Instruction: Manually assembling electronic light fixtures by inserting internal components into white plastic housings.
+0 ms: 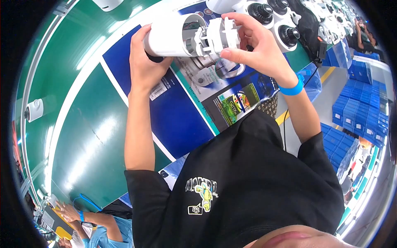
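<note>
Above a flattened printed cardboard sheet (175, 118), my left hand (144, 68) is wrapped around a white cylindrical camera housing (167, 39). The housing lies on its side in the air, its open end facing right. At that opening is a white plastic bracket (217, 36) with ribs and clips. My right hand (260, 49) grips its outer end between the thumb below and the fingers above. The bracket's left edge meets the housing rim; how far it reaches inside is partly hidden. A blue band (292, 85) circles my right wrist.
White camera units with black ringed lenses (260, 12) crowd the bench at the upper right, beside a black bag (306, 25). Another white camera (35, 110) sits at the far left of the green bench (89, 128). Blue crates (357, 105) are stacked at right. A co-worker's hand (68, 211) shows lower left.
</note>
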Tool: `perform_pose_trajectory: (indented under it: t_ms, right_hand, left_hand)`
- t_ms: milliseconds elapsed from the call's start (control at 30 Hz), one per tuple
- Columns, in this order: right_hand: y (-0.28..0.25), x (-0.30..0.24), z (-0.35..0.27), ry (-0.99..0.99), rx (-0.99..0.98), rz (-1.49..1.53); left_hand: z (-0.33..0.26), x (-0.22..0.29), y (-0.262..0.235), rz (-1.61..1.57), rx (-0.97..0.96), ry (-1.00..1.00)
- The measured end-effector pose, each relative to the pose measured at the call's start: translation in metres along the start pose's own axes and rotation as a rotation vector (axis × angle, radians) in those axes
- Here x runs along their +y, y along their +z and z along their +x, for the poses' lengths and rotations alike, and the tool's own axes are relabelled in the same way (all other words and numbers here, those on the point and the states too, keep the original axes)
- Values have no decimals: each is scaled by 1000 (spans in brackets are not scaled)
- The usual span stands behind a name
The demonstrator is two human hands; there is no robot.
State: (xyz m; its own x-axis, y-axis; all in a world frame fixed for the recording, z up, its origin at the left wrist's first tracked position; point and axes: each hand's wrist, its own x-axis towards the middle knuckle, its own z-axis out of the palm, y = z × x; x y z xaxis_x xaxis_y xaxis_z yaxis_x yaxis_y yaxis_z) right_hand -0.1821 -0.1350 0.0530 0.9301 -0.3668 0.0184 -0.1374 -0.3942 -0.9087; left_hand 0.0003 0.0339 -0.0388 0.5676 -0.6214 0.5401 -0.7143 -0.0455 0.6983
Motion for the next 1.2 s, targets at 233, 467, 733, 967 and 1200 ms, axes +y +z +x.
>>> perform_pose_trajectory:
  t_ms: [233,467,733,967,1200]
  right_hand:
    - [3,-6,-1,-269,96,-365]
    - [2,-4,4,179,113,99]
    - [-4,-8,9,495,-100,167]
    - [3,1,1,81,62,-13]
    - [-3,-32,-1,-325,64,-384]
  left_hand:
    - [1,1,0,6,17,31]
    - [1,1,1,14,13,76]
    - [2,1,2,-1,-17,126]
    - [0,0,1,-12,-18,60]
    - [-5,-8,2,-122,-63,-88]
